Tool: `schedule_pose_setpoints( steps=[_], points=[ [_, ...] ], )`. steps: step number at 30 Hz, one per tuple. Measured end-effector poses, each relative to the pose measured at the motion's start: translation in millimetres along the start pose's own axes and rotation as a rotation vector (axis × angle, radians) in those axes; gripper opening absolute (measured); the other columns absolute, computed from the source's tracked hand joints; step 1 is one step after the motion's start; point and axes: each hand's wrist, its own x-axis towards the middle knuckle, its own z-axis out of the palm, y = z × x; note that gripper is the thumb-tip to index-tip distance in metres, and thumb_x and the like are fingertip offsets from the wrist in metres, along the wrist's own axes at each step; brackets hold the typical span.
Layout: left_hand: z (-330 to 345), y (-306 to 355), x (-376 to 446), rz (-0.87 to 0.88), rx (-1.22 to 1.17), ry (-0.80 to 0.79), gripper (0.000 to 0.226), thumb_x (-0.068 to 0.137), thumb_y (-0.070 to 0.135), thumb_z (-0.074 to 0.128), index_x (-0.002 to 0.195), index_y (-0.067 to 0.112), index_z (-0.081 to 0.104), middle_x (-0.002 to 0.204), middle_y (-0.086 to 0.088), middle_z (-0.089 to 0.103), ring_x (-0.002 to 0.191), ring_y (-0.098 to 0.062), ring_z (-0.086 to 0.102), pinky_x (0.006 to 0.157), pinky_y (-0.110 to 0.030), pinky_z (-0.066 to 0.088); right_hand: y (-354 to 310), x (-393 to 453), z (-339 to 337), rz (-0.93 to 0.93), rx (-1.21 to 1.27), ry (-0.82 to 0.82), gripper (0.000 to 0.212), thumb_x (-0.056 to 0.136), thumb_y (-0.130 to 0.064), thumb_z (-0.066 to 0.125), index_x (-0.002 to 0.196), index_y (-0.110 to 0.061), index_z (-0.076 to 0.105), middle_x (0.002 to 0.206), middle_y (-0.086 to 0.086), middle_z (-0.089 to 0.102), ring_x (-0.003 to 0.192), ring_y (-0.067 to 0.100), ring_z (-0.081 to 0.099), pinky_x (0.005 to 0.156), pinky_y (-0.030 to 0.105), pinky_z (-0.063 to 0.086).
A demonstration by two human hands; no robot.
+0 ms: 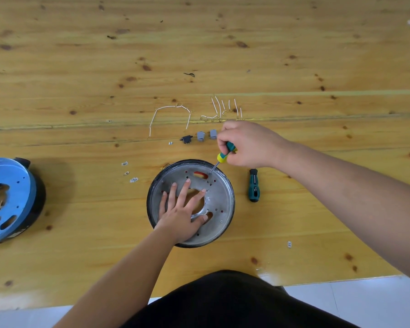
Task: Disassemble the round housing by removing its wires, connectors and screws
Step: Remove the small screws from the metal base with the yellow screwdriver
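Far out past my left fingertips, at the table's point(223, 43) left edge, sits a second housing with a blue perforated plate point(7, 200), well apart from my work. Nearer, just left of those fingers, a few small metal clips point(130, 172) lie scattered on the wood. My left hand point(184, 209) lies flat with fingers spread wide on the silver plate of the round housing point(191, 203), thumb at one of the slots, pressing it down. Beyond those fingertips, loose white wires point(171, 114) and a row of small connectors point(200, 136) lie on the wood, apart from the housing. My right hand point(244, 144) is curled round the green-and-yellow handle of a screwdriver point(224, 156), whose tilted shaft reaches down to the plate beside a red-lined slot; I cannot tell if the tip sits in a screw. Just below my right fingers, beside the housing's rim, lies a spare green screwdriver point(253, 185).
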Motion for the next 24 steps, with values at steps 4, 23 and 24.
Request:
schedule_pose_setpoints(
  steps=[4,23,24],
  points=[
    [-2.2,-1.0,1.0,0.005,-0.072,-0.001,0.074,0.084,0.087,0.024,0.149,0.069,-0.004,0.163,0.025,-0.033,0.15,-0.016,-0.038,0.121,-0.046,-0.023,0.9,-3.6,0.1,0.005,0.019,0.04,0.018,0.079,-0.017,0.068,0.077,-0.031,0.056,0.101,-0.009,0.056,0.088,0.02,0.059,0.069,0.037,0.05],
    [-44.6,53.1,70.8,-0.219,-0.666,0.291,0.01,0.097,0.022,0.067,0.104,0.029,0.065,0.103,0.011,0.055,0.091,-0.007,0.057,0.077,-0.019,0.042,25.9,-16.1,21.1,0.107,0.063,0.07,0.018,0.08,-0.022,0.071,0.077,-0.031,0.056,0.092,-0.014,0.051,0.078,0.01,0.054,0.061,0.03,0.041],
    [-42.5,54.5,73.7,-0.237,-0.667,0.294,0.008,0.096,0.023,0.069,0.103,0.027,0.066,0.102,0.011,0.054,0.094,-0.01,0.058,0.078,-0.02,0.042,26.8,-15.6,21.3,0.107,0.065,0.071,0.017,0.08,-0.022,0.071,0.077,-0.031,0.056,0.092,-0.014,0.051,0.078,0.012,0.054,0.061,0.03,0.041]
  ],
)
